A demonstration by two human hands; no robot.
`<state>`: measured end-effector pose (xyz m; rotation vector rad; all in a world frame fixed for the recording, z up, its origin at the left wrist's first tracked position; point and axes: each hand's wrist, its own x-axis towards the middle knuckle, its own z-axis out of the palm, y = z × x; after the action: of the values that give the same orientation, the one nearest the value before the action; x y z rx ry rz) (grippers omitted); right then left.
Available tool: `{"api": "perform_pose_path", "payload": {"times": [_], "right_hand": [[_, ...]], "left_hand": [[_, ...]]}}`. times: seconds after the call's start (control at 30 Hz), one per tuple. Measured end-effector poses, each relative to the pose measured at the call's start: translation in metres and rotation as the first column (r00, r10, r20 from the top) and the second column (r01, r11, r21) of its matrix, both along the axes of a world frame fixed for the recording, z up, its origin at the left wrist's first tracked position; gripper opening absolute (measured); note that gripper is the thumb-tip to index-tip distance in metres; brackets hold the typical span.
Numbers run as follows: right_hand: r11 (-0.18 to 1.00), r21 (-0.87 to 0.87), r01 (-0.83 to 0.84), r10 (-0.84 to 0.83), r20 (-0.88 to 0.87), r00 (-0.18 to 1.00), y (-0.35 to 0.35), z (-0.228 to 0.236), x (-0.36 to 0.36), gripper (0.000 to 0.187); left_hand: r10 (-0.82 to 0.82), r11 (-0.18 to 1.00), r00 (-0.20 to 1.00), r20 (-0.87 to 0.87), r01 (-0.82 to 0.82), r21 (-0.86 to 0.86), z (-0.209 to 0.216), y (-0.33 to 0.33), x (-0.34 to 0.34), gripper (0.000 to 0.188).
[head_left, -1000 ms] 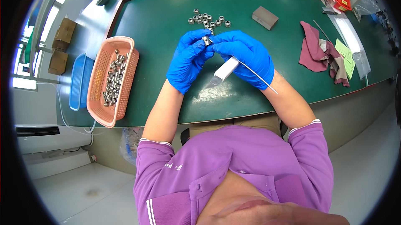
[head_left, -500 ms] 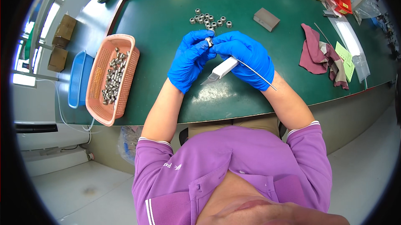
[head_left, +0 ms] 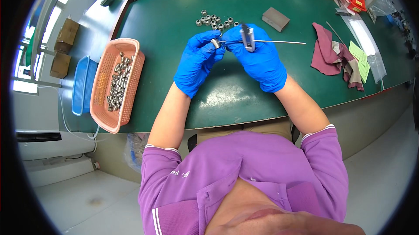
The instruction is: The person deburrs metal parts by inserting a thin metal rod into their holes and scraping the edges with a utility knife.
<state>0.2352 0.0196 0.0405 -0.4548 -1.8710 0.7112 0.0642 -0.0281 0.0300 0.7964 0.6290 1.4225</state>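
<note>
Comprised, in the head view, a green tabletop (head_left: 174, 3) bearing a pink basket (head_left: 131, 93), itself stocked with loose metal cylinders (head_left: 117, 88). Included a blue basket (head_left: 83, 82) just left of the pink basket, and cardboard boxes (head_left: 67, 36) farther left of it. Held one small metal piece (head_left: 215, 43) in the blue-gloved left hand (head_left: 194, 62), right of the pink basket, pinched between thumb and fingertips. Gripped one thin rod (head_left: 281, 42) in the blue-gloved right hand (head_left: 260, 62), farther right of the pink basket; near end close to the metal piece, contact not discernible. Carried one grey-and-black tool (head_left: 248, 39) across the same fingers, kind unclear. Listed also, right of the pink basket and beyond it: clustered cylinders (head_left: 213, 19), one grey-brown block (head_left: 276, 19). Recorded, well apart to its right, a maroon cloth (head_left: 323, 58) and a green sheet (head_left: 360, 60).
</note>
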Motion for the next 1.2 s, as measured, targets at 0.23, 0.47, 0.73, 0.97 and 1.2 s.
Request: {"api": "perform_pose_path", "payload": {"times": [0.23,0.47,0.73,0.97,1.2], "right_hand": [[0.959,-0.262,-0.11,0.029,-0.296,0.955,0.0,-0.002,-0.002,0.01],[0.999,0.031,-0.036,0.042,-0.208,0.977,-0.006,-0.002,-0.002,0.016],[0.998,0.036,-0.043,0.051,-0.233,0.971,0.002,-0.013,-0.004,0.022],[1.0,0.024,-0.019,0.024,-0.215,0.976,0.002,-0.013,-0.004,0.01],[1.0,0.0,-0.023,0.022,-0.213,0.977,0.001,-0.013,-0.005,0.011]], "left_hand": [[0.041,0.998,0.999,0.002,-0.04,-0.042,0.008,0.002,0.002,0.032],[0.078,0.996,0.997,0.003,-0.077,-0.044,-0.001,0.002,-0.002,0.03],[-0.007,1.0,0.997,0.081,0.008,-0.015,0.005,0.002,0.001,0.03],[0.02,1.0,1.0,0.011,-0.019,-0.024,0.0,0.001,-0.003,0.033],[-0.017,1.0,0.991,0.133,0.02,-0.018,-0.001,0.004,-0.002,0.037]]}}
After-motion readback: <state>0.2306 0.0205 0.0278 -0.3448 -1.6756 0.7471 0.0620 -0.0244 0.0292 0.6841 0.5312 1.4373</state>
